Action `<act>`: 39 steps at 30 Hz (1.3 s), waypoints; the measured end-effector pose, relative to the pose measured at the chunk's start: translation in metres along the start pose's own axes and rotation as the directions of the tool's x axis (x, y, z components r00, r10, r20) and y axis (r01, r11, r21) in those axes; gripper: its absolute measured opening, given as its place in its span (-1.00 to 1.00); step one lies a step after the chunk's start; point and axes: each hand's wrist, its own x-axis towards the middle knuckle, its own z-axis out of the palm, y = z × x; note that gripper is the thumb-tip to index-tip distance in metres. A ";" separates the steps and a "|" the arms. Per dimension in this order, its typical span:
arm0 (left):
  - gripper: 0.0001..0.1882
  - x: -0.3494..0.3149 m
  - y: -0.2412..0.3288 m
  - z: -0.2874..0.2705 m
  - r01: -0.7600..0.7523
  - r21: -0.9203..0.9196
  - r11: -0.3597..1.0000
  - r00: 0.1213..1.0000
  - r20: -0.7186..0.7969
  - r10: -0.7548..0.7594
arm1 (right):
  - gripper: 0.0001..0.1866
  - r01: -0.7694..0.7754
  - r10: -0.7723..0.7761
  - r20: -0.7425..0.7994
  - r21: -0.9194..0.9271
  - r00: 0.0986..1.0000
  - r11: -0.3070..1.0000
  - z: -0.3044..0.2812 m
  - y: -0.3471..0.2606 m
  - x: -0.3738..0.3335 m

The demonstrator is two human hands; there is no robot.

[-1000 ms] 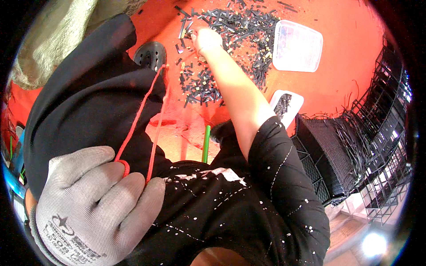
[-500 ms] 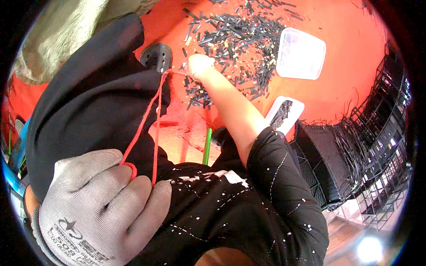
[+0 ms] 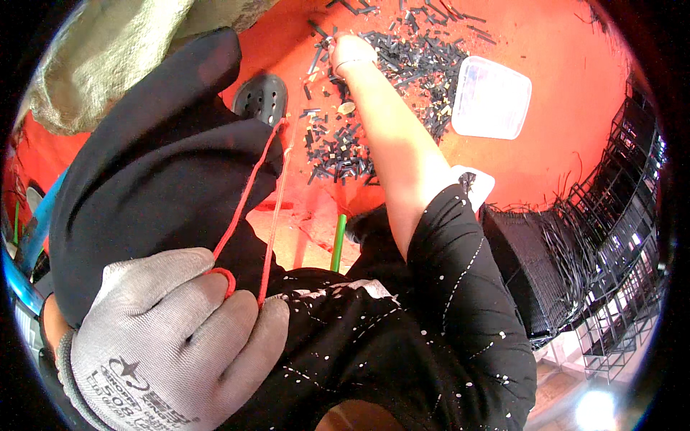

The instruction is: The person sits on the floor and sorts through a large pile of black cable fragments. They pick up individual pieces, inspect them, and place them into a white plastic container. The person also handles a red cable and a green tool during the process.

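Observation:
My left hand, in a grey knitted glove, is closed around a red cord in the lower left. Two strands of the cord run up from the fingers toward a dark clog. Stretched far forward, my bare right hand is at the upper left edge of a scattered pile of short black strips. Its fingertips are drawn together near a dark strip; what they hold, if anything, is too small to make out. Small yellowish bits lie among the strips.
A clear plastic tub stands right of the pile on the red surface. A smaller white container is partly behind my right arm. Black wire mesh lines the right side. A pale woven sack lies upper left; a green rod is near my lap.
My right hand has moved forward and slightly right, away from the cord's far end, which it was touching or holding. My left hand still grips the cord and has shifted slightly right.

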 end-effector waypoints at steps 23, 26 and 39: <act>-0.62 0.002 0.004 -0.006 0.035 0.022 0.999 0.998 0.052 -0.036 | -0.65 -0.110 0.093 0.176 0.090 0.980 0.990 0.002 0.037 -0.060; -0.60 0.004 0.005 -0.006 0.038 0.038 0.999 0.997 0.061 -0.041 | -0.65 -0.055 0.033 0.378 0.048 0.925 0.997 0.021 0.019 -0.088; -0.62 0.015 0.016 -0.002 0.015 0.055 0.998 1.000 -0.009 -0.015 | -0.74 -0.127 0.169 -0.110 0.319 0.979 0.939 0.024 0.060 -0.081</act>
